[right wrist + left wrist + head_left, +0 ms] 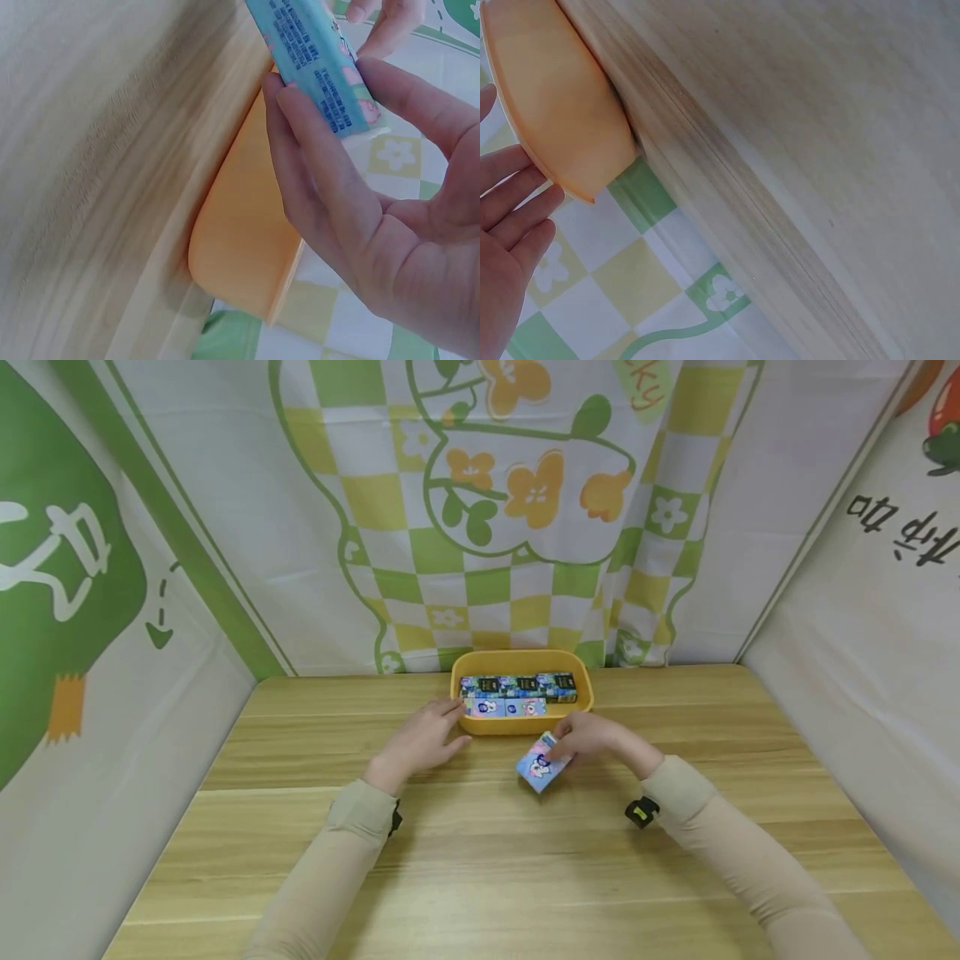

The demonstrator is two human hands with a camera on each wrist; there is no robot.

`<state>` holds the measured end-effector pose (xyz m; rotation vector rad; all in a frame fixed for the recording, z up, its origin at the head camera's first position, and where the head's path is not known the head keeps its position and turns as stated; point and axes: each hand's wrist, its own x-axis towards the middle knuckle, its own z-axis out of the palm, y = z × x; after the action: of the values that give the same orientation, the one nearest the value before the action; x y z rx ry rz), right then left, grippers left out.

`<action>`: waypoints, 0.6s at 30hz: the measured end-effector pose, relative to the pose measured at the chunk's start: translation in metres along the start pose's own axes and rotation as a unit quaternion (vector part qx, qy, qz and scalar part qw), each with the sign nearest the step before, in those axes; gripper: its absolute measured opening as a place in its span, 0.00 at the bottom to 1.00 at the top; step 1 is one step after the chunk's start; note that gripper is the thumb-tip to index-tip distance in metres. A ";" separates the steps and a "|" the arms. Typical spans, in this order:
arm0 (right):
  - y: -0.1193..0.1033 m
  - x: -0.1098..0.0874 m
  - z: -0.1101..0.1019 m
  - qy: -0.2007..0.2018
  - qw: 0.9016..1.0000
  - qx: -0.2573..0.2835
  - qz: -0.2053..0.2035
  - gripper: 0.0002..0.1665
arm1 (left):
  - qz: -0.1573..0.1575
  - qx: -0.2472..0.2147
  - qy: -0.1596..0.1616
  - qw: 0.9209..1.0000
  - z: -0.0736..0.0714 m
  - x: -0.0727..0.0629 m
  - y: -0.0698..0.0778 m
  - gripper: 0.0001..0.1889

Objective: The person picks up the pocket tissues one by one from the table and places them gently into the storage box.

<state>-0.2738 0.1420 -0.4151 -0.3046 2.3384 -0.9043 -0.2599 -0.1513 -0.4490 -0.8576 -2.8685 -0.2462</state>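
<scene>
In the head view my right hand (592, 737) pinches a small light-blue tissue pack (538, 766) with a cartoon print, tilted in front of the yellow bin (517, 725). The right wrist view shows the pack (311, 67) between thumb and fingers, printed text on its side. My left hand (422, 740) is at the bin's left front corner, fingertips at the rim. In the left wrist view the fingers of the left hand (514, 214) are extended along the rim. Inside the bin, two light-blue packs (491, 707) lie in front of three dark-blue patterned packs (519, 686).
The bin stands at the back of the wooden table (495, 868), close to a green-and-yellow checked cloth (480, 585). Printed white cloth walls flank the table on both sides. Each wrist wears a black strap (642, 812).
</scene>
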 end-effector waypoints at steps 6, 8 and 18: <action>0.000 -0.001 -0.006 0.010 1.000 0.016 -0.004 0.19 | -0.004 0.000 -0.003 1.000 0.000 0.000 0.000 0.30; 0.000 -0.002 -0.009 0.008 1.000 0.020 -0.006 0.19 | -0.003 0.003 -0.003 1.000 0.000 0.000 0.000 0.31; -0.002 -0.007 -0.026 0.019 0.999 0.027 0.003 0.24 | -0.002 0.000 0.002 1.000 0.000 0.000 0.000 0.31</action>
<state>-0.2840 0.1573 -0.3960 -0.2600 2.3445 -0.9763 -0.2593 -0.1513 -0.4487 -0.8510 -2.8672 -0.2484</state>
